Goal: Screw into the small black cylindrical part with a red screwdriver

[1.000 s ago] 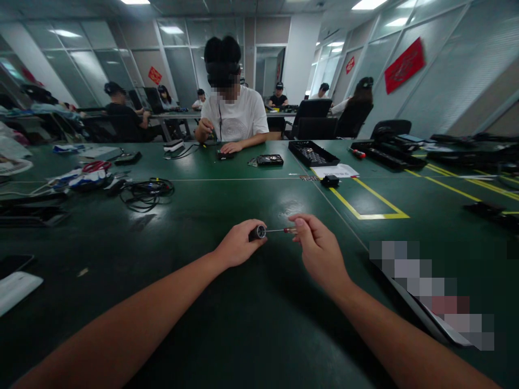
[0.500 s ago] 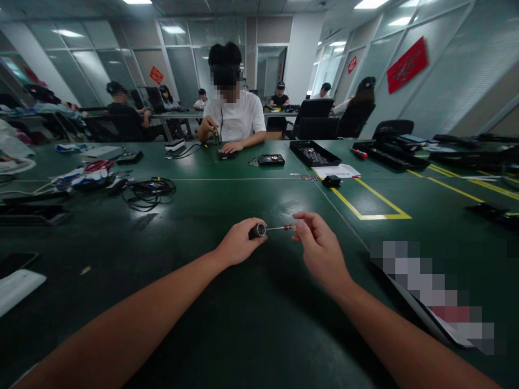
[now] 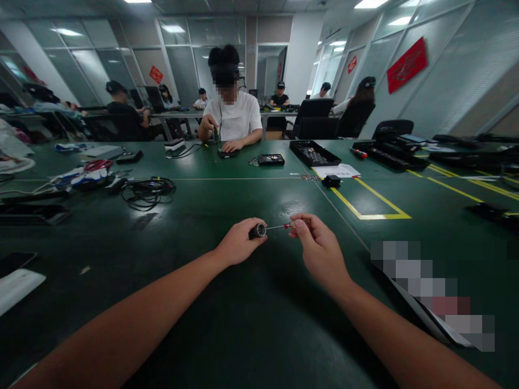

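Observation:
My left hand (image 3: 237,244) is closed around a small dark cylinder (image 3: 258,231) with a round silver end facing right. My right hand (image 3: 319,249) pinches a small screwdriver (image 3: 284,226) with a red handle; its thin metal shaft points left and its tip meets the cylinder's end. Both hands hover just above the green table (image 3: 227,324) in the middle of the view.
A person in a white shirt (image 3: 233,116) works across the table. Tangled black cables (image 3: 146,192) lie at the left, a black tray (image 3: 313,153), papers and a small black box (image 3: 331,180) at the right by yellow tape lines (image 3: 371,216). A white device (image 3: 18,286) lies near left.
My right hand has shifted its fingers slightly on the screwdriver handle; the left hand and cylinder have stayed put. The person opposite has leaned a little.

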A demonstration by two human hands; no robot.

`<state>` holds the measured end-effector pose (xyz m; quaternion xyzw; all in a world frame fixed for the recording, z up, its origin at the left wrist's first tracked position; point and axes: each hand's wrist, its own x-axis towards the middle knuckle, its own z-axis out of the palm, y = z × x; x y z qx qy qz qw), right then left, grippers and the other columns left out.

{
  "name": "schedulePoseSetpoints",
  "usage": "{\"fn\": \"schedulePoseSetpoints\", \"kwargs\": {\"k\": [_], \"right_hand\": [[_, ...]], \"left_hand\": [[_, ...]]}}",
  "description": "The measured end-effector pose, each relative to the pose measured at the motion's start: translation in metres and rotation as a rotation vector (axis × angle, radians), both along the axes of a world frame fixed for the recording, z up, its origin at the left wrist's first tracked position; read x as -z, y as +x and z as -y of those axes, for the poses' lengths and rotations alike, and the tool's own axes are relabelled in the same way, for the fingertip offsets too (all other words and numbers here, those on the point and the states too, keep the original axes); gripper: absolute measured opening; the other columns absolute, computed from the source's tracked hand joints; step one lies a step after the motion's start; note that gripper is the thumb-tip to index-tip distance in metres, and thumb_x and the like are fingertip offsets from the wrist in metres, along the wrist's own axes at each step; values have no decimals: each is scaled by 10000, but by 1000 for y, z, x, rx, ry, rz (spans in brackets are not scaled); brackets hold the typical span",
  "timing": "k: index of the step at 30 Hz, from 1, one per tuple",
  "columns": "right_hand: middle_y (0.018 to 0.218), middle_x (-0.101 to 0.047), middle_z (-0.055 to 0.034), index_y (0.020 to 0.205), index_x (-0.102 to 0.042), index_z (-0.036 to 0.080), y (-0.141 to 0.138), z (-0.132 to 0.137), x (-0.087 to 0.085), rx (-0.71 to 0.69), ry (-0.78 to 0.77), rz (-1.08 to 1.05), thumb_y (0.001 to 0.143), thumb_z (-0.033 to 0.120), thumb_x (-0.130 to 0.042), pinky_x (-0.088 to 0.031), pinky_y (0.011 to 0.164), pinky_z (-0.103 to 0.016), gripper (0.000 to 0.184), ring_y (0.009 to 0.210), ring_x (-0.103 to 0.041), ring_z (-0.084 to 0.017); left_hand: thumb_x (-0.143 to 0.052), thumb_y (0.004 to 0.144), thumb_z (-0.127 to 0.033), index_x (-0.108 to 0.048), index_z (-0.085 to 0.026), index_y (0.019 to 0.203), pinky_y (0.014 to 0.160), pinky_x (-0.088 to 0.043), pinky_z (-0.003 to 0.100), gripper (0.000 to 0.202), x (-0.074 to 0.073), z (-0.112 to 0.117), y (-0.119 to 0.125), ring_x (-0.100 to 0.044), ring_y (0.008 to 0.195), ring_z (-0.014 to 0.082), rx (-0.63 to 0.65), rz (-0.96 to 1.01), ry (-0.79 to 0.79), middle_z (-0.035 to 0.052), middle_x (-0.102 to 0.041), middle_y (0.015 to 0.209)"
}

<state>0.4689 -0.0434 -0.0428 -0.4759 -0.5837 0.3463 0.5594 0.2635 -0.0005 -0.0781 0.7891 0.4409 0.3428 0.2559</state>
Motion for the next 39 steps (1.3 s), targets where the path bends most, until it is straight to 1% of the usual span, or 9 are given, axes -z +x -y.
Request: {"fn": "schedulePoseSetpoints", "kwargs": {"k": [3, 6, 9, 11, 13, 18, 24, 34, 39], "right_hand": [[840, -693, -32, 1009, -666, 226, -2, -2, 4, 8, -15, 6, 960, 515, -569, -519, 783, -382, 309, 791, -656, -207], [844, -689, -27, 963, -655, 235, -1, -8, 8, 9, -95, -154, 921, 550, -618, -541, 795, -398, 321, 771, -660, -206], [705, -618, 4, 843, -640, 230, 4, -15, 8, -99, -334, -478, 882, 487, -669, -585, 764, -420, 262, 647, -611, -183], [636, -564, 18, 760, -625, 219, 6, -18, 6, -154, -464, -596, 869, 436, -679, -600, 748, -422, 250, 576, -563, -161], [664, -586, 17, 774, -633, 219, 6, -19, 4, -112, -395, -625, 858, 424, -705, -606, 757, -403, 233, 596, -570, -153], [756, -641, 15, 871, -640, 232, 2, -15, 6, 18, -193, -473, 840, 507, -723, -593, 744, -381, 289, 671, -610, -159], [837, -673, -14, 958, -618, 234, 4, -10, 7, 56, -35, -111, 986, 502, -531, -536, 774, -386, 284, 757, -652, -187], [805, -676, -26, 996, -581, 225, 4, -2, 2, 69, 106, 284, 1035, 418, -442, -484, 678, -340, 241, 726, -657, -199], [782, -672, -23, 983, -575, 228, 6, 1, -3, 101, 159, 365, 1035, 375, -438, -463, 657, -325, 208, 703, -655, -196]], "left_hand": [[-687, 873, -231, -669, -209, 1066, 930, -497, 377, 196, 0, 1, 0, -654, 994, 218, 14, 4, 16, 39, -712, 1064], [-694, 871, -219, -674, -209, 1052, 907, -499, 368, 183, -5, 5, 2, -651, 973, 213, 3, -1, 60, 37, -705, 1038], [-700, 870, -206, -681, -210, 1049, 892, -496, 363, 180, -11, 7, 3, -646, 959, 211, -47, -1, 132, 38, -695, 1013], [-705, 867, -199, -686, -208, 1061, 883, -493, 362, 195, -12, 6, 4, -647, 956, 211, -70, -2, 144, 40, -694, 1012], [-713, 862, -197, -691, -206, 1066, 868, -494, 361, 205, -11, 4, 3, -649, 948, 212, -73, -20, 114, 40, -697, 1010], [-716, 863, -209, -696, -203, 1074, 870, -498, 366, 212, -7, 2, 2, -651, 966, 218, -72, -38, 66, 44, -704, 1034], [-709, 868, -219, -701, -206, 1075, 871, -504, 366, 207, -6, 3, 1, -648, 953, 215, -58, -46, 73, 44, -702, 1027], [-701, 852, -179, -712, -213, 1058, 881, -498, 363, 209, -7, 4, 2, -649, 954, 214, -35, -82, 79, 41, -701, 1005], [-702, 850, -188, -712, -220, 1050, 887, -502, 367, 203, -6, 3, 1, -654, 961, 218, -49, -80, 70, 40, -704, 1008]]}}
